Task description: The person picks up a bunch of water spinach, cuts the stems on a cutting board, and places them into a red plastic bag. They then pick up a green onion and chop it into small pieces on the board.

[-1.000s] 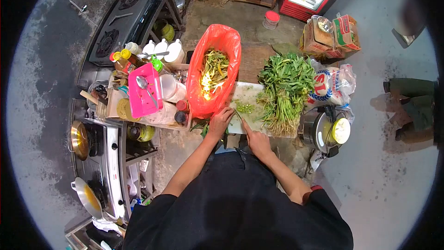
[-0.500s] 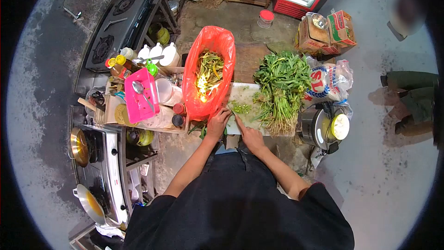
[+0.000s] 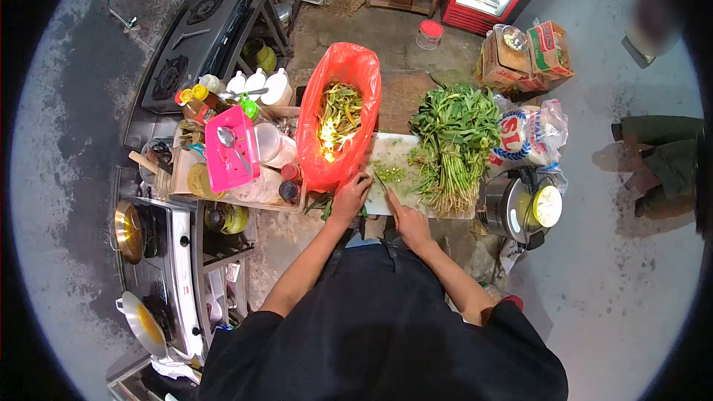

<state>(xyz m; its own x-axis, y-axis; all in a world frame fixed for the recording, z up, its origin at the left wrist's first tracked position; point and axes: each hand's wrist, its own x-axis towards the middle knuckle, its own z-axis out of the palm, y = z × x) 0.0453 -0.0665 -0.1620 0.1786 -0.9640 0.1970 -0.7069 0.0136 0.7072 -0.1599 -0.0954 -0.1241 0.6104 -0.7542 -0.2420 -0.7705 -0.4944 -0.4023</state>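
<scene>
My right hand (image 3: 410, 224) is closed around a knife (image 3: 381, 182), its index finger stretched along it. The thin blade points away from me over the white cutting board (image 3: 401, 147). My left hand (image 3: 351, 197) is at the board's left edge, its fingers bent together beside the blade. Leafy greens (image 3: 324, 205) stick out from under it; the part in its fingers is mostly hidden. Finely chopped green pieces (image 3: 390, 173) lie just past the blade. A big bunch of leafy greens (image 3: 454, 126) with pale root ends covers the board's right side.
A red plastic bag (image 3: 308, 130) of trimmings stands left of the board. Beyond it are a pink tray (image 3: 230, 168) with a spoon, and several bottles and jars. A pot (image 3: 512, 204) stands at right. Pans (image 3: 142, 325) sit on the left stove. Another person's legs (image 3: 661, 150) show far right.
The view has shifted slightly. My right hand has moved a little right and toward me with the knife. My left hand stays almost in place.
</scene>
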